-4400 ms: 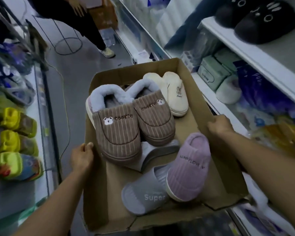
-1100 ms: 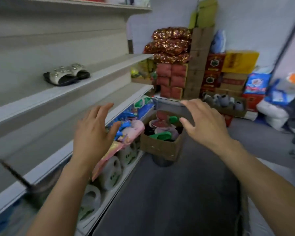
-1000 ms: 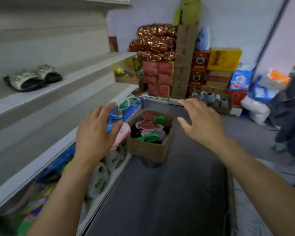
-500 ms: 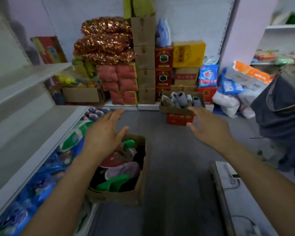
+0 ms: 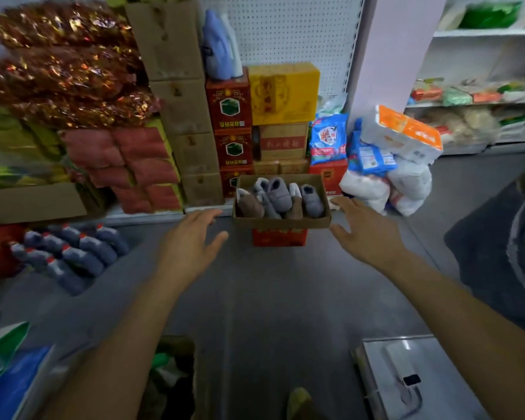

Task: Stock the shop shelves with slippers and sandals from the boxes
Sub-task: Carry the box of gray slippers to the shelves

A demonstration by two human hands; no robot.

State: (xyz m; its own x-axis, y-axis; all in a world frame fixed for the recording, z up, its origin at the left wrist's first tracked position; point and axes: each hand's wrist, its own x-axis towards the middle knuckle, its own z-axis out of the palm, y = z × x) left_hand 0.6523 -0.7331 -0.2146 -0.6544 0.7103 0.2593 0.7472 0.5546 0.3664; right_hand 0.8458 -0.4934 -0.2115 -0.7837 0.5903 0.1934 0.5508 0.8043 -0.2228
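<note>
From the head camera, the person is reaching out with both arms toward a cardboard box of slippers [image 5: 281, 201] at the far end of the aisle. The left hand [image 5: 191, 241] is open, fingers spread, and holds nothing. The right hand [image 5: 364, 231] is open too, palm down, and empty. Both hands are in the air on either side of the box but not touching it.

The step looks like going to fetch the next box. Nothing is picked up yet. The next move would be to get closer, put one hand on each side wall of the box, and lift it level so nothing tips out.

The box is brown and open on top. It sits on a red carton [image 5: 279, 237] on the grey floor [image 5: 270, 298], right in front of stacked cartons. Inside are fuzzy closed slippers [image 5: 278, 195], mostly grey, with a brown one [image 5: 250, 206] at the left. They are packed close together and stand a little above the rim. They look soft and light, so the box should be easy to carry.

Near the bottom edge, by the left arm, is another brown box [image 5: 176, 377] with dark and green things in it, but it is blurry. A white shelf unit [image 5: 479, 68] with packets stands at the far right.
</note>
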